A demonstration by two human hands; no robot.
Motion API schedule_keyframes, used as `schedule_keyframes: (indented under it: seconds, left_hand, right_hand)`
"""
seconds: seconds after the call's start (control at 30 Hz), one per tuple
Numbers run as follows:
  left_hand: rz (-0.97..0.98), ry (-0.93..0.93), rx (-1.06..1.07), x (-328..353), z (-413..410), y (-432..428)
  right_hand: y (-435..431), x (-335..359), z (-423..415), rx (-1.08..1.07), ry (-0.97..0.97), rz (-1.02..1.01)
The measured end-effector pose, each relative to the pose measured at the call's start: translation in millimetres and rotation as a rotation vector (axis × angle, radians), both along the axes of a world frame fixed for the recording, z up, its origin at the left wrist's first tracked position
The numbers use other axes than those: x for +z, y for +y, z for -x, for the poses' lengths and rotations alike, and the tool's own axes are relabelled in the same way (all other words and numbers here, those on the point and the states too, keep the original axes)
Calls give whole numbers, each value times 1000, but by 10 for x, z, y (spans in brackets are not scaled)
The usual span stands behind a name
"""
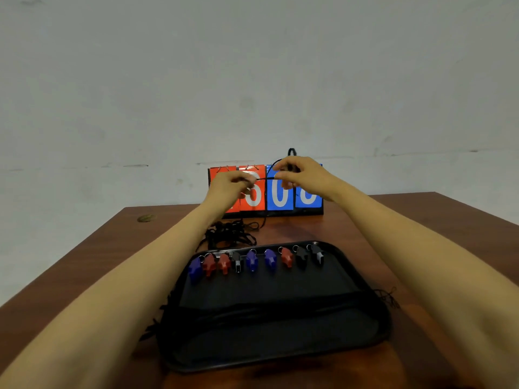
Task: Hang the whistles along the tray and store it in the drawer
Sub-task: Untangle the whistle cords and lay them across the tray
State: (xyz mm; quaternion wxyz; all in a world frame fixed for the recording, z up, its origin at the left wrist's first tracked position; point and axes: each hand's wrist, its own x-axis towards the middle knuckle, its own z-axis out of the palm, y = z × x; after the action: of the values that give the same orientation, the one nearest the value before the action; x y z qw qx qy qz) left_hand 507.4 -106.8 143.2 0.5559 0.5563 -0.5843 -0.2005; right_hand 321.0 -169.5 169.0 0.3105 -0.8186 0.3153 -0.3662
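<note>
Both hands are raised over the table (421, 220): left hand (227, 189) and right hand (300, 175) fingers pinch a black cord (265, 178) taut, likely to untangle it, while whistles (252, 261) line the tray (280, 346).

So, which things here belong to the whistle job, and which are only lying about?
Part of the job:
- black tray
- whistles in a row along its far edge
- black cord pinched between left hand and right hand
- pile of black cords

Just lying about:
- flip scoreboard
- wooden table
</note>
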Motion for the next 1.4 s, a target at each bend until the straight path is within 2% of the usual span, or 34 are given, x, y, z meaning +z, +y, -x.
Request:
schedule_keyframes:
  seconds: [0.07,0.13,0.2,0.3,0.4,0.47,0.53,0.6,0.7,0.77,0.83,0.97,1.07,1.17,1.2,1.4]
  left_hand:
    - [-3,226,30,21,-62,126]
    - [-11,337,49,27,-163,244]
    - [-112,190,70,-1,-275,339]
    - [-337,-185,86,-8,-272,496]
    - [-416,-303,77,123,-74,687]
    - [-485,-337,-13,243,42,796]
    - [-480,-143,-202,335,112,858]
    - [-357,100,-328,422,220,930]
    - [-214,311,-369,458,407,986]
    - [-219,390,-439,398,452,1000]
    - [-266,359,-491,328,466,1047]
    - [-369,306,-464,238,499,1188]
    - [-380,-1,-250,246,395,1235]
    - [-345,-248,-78,300,259,1261]
    - [-327,-272,-48,314,208,1269]
    - [-244,-243,34,304,182,1301]
  right_hand:
    - [39,29,85,-2,-206,-113]
    - [83,37,168,-76,-235,-111]
    - [143,27,224,-130,-184,-90]
    - [319,107,232,-92,-188,-96]
    - [573,295,194,-18,-139,-95]
    - [731,411,156,40,-94,-88]
    - [877,488,116,113,-79,-83]
    - [991,528,79,158,-60,-56]
    - [1130,559,51,171,23,3]
    - [1188,566,47,204,47,-50]
    - [1220,563,67,223,58,-104]
    - [1201,555,184,210,109,-121]
    - [1146,501,306,144,164,-136]
    - [1120,425,460,192,151,-322]
    - [1111,390,499,216,131,-364]
    - [1003,129,588,64,67,-313]
